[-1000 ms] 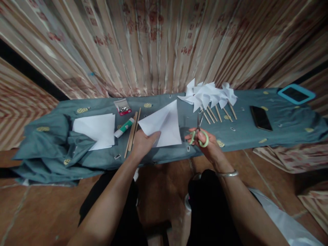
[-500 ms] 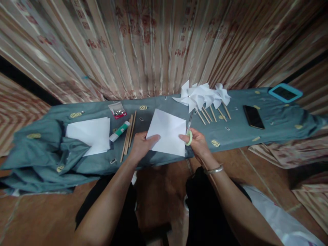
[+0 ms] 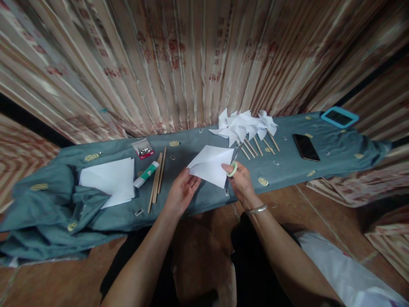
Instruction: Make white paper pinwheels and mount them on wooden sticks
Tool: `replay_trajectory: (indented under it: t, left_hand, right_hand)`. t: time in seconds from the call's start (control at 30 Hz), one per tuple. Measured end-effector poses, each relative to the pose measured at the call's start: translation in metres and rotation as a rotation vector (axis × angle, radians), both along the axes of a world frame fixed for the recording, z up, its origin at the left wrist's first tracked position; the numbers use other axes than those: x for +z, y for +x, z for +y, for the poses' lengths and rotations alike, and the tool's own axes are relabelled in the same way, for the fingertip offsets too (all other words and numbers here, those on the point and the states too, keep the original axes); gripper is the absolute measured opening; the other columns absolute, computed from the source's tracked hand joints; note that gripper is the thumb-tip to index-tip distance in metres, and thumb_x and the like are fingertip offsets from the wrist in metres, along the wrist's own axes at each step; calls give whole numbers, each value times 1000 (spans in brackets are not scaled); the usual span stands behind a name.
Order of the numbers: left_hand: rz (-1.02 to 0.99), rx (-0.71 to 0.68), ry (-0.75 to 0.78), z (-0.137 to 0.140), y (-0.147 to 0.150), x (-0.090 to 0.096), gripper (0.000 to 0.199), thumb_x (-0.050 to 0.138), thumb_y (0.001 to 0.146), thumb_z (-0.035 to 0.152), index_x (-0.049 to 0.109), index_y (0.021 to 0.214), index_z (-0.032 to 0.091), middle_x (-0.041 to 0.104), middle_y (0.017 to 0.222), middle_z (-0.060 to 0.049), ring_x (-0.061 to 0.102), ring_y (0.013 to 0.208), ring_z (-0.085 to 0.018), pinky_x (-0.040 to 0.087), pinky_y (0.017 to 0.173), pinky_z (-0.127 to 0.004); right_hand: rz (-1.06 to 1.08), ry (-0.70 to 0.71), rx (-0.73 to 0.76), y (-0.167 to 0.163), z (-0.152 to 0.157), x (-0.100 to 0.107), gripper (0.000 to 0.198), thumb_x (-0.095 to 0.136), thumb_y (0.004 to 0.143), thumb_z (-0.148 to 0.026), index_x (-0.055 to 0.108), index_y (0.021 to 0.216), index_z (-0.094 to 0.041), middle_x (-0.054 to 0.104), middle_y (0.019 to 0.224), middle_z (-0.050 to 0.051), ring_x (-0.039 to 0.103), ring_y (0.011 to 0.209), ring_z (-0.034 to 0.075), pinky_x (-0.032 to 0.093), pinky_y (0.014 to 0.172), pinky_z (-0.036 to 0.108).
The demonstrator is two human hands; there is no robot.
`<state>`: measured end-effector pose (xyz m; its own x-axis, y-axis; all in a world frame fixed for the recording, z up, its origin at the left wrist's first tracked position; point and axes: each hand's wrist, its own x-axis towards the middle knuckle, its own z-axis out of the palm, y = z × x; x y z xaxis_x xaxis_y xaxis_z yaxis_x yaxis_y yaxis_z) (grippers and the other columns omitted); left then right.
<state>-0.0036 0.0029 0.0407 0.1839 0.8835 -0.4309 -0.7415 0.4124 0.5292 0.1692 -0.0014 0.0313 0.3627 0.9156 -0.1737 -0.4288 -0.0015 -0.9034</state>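
Observation:
A white square sheet of paper (image 3: pixel 212 164) is held up in front of me, tilted, with a faint crease and a curved left corner. My left hand (image 3: pixel 182 192) pinches that left corner, its fingers mostly under the paper. At the right edge my right hand (image 3: pixel 239 179) keeps the sheet under its thumb. The same hand also holds scissors (image 3: pixel 232 169) by their pale green handles, blades pointing away from me. Just beyond lie several white paper pinwheels (image 3: pixel 234 127) on wooden sticks.
On the teal cloth (image 3: pixel 191 204) to the left are stacked white sheets (image 3: pixel 108 179), a green-and-white glue stick (image 3: pixel 146 174), several wooden sticks (image 3: pixel 156 183) and a small box of metal pins (image 3: pixel 143 149). A black phone (image 3: pixel 306 147) and a blue-framed device (image 3: pixel 339 117) lie right.
The sheet has turned and tilted, its left corner now curved up. My left hand has rolled palm-up and shifted its grip to that corner. The right hand still holds sheet and scissors.

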Motion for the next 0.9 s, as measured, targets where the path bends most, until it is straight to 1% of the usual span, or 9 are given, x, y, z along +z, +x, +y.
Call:
replay_trajectory:
  t: [0.13, 0.27, 0.3, 0.37, 0.47, 0.53, 0.67, 0.77, 0.9]
  left_hand:
    - [-10, 44, 2, 4, -2, 1, 11, 72, 72, 19, 65, 81, 19, 70, 87, -1, 66, 86, -13, 49, 93, -31]
    - [37, -61, 65, -1, 3, 3, 19, 73, 70, 17, 67, 89, 17, 72, 91, -3, 67, 89, -15, 48, 96, -35]
    - [48, -68, 81, -3, 5, 4, 22, 73, 70, 15, 67, 91, 17, 72, 93, -3, 67, 90, -16, 49, 96, -35]
    - [58, -30, 81, -4, 9, 5, 24, 72, 71, 13, 67, 95, 16, 73, 96, -4, 67, 91, -16, 50, 95, -34]
    - [62, 88, 18, -3, 12, 7, 21, 69, 76, 12, 67, 96, 16, 73, 97, -4, 69, 88, -16, 53, 93, -32]
    - [79, 140, -14, -2, 12, 8, 18, 67, 79, 12, 66, 97, 16, 73, 97, -4, 69, 88, -16, 54, 92, -31]
    - [147, 165, -27, -1, 10, 7, 18, 67, 80, 13, 66, 98, 16, 73, 102, -5, 69, 92, -18, 54, 91, -31]
    - [192, 192, -10, 2, 6, 6, 19, 67, 81, 14, 66, 99, 17, 73, 107, -6, 69, 97, -19, 54, 92, -31]
    - [237, 264, 86, 10, -2, 7, 26, 70, 78, 14, 66, 103, 19, 72, 112, -6, 67, 104, -20, 54, 93, -31]
  right_hand:
    - [5, 0, -19, 0, 2, 1, 37, 86, 48, -32, 63, 74, -21, 72, 71, -3, 65, 67, 16, 53, 69, 31]
    - [16, -1, 3, -5, 1, 1, 38, 87, 47, -33, 64, 76, -21, 72, 70, -4, 64, 65, 16, 52, 68, 30]
    - [8, -7, 15, -7, -1, 1, 38, 86, 48, -33, 64, 76, -21, 71, 69, -4, 64, 65, 16, 52, 67, 30]
    - [-15, -19, 44, -12, -3, 1, 39, 86, 48, -36, 64, 77, -22, 71, 68, -5, 63, 63, 16, 51, 65, 29]
    - [-52, -34, 86, -18, -7, 2, 41, 86, 47, -37, 63, 78, -21, 69, 65, -5, 61, 60, 15, 50, 63, 28]
    - [-82, -43, 100, -21, -9, 3, 42, 86, 47, -38, 63, 77, -21, 68, 64, -5, 59, 58, 13, 49, 62, 27]
    - [-114, -38, 124, -22, -12, 4, 44, 86, 47, -41, 63, 79, -21, 70, 67, -3, 60, 60, 13, 50, 62, 27]
    - [-127, -38, 216, -19, -17, 6, 44, 87, 50, -40, 63, 82, -22, 71, 71, -3, 63, 63, 14, 51, 64, 27]
    - [-197, -53, 326, -14, -27, 5, 41, 86, 55, -38, 65, 87, -23, 69, 67, -5, 61, 59, 12, 47, 57, 24]
